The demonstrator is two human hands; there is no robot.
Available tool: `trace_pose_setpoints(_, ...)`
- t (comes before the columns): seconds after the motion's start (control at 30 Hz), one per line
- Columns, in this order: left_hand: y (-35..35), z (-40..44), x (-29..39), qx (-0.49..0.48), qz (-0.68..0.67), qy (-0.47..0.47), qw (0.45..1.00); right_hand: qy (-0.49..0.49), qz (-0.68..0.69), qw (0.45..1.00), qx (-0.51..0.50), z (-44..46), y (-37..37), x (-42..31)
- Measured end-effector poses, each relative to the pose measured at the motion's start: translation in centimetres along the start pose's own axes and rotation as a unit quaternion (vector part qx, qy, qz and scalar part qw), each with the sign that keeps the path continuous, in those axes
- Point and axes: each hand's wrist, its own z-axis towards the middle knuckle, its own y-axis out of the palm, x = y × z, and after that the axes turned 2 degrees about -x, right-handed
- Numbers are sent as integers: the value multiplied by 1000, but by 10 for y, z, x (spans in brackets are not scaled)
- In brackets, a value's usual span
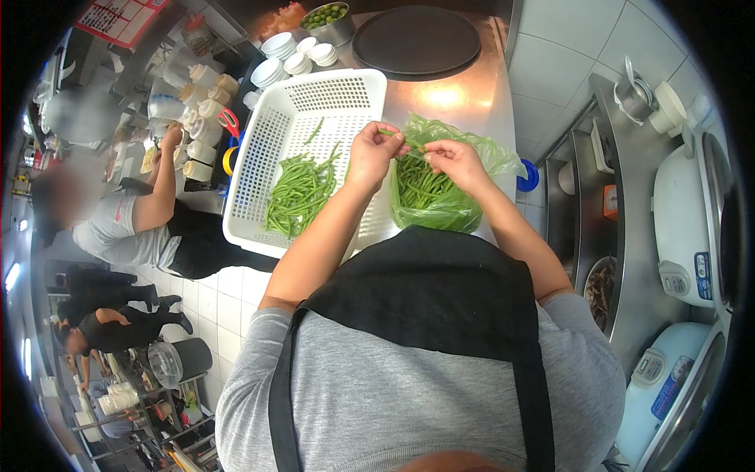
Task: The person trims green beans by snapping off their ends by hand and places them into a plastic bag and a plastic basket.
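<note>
Above a green plastic bag [436,218] full of long green beans [425,187], my left hand [376,155] and my right hand [458,163] are closed with pinched fingers on one green bean [412,145], held between them. To the left stands a white perforated basket [253,169]. Inside it lies a pile of green bean pieces [299,193], with a few single pieces apart from the pile. My left forearm crosses the basket's right side and hides part of it. The bag's open top spreads behind my right hand.
A round dark tray [417,41], stacked white bowls [278,46] and a metal bowl of green fruit [327,23] stand behind. Red scissors [229,122] lie left of the basket. A co-worker [134,224] stands at the left. Metal shelves [621,189] are at the right.
</note>
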Motion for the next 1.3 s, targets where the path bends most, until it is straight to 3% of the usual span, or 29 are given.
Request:
trace_pose_setpoints(0.13, -5, -1, 1, -17, 34, 19, 999, -48, -35, 998, -32, 1, -2, -4)
trace_pose_setpoints(0.2, -10, -3, 3, -27, 129, 57, 990, -81, -38, 995, -37, -1, -1, -12)
trace_pose_setpoints(0.23, -12, -5, 7, -32, 176, 75, 981, -103, -120, 986, -48, -3, -1, -22)
trace_pose_setpoints(0.3, -10, -17, 26, -56, 324, 143, 934, -145, -278, 947, -71, -8, -2, -42)
trace_pose_setpoints(0.4, -14, -26, 35, -72, 508, 265, 816, -254, -341, 903, -63, -3, -3, -52)
trace_pose_setpoints(0.43, -16, -29, 35, -75, 560, 306, 766, -252, -307, 917, -42, -1, 0, -52)
trace_pose_setpoints(0.5, -7, -40, 38, -70, 473, 239, 845, -244, -238, 940, 1, 3, 7, -53)
trace_pose_setpoints(0.57, 8, -51, 37, -60, 357, 146, 921, -217, -63, 974, 1, 6, 24, -51)
trace_pose_setpoints(0.67, 11, -52, 20, -27, 110, 78, 990, -157, 86, 984, 17, 6, 49, -53)
trace_pose_setpoints(0.8, 6, -57, 16, -33, -53, 28, 998, -133, 72, 986, 63, 6, 67, -45)
trace_pose_setpoints(0.83, 4, -56, 12, -34, -74, 18, 997, -167, 36, 982, 73, 6, 69, -46)
trace_pose_setpoints(0.93, -2, -57, 6, -33, -121, 41, 991, -92, 156, 983, 1, 3, 72, -49)
trace_pose_setpoints(1.07, -18, -66, 20, 20, -126, 45, 991, -141, 49, 987, 51, 0, 66, -42)
trace_pose_setpoints(1.13, -46, -65, 30, 51, -61, 139, 987, -142, -7, 988, 60, -3, 46, -53)
trace_pose_setpoints(1.27, -127, -65, 34, 119, 180, 199, 956, -148, -241, 959, 20, -9, 1, -47)
trace_pose_setpoints(1.3, -131, -70, 43, 161, 303, 138, 929, -135, -267, 954, -9, -9, -7, -39)
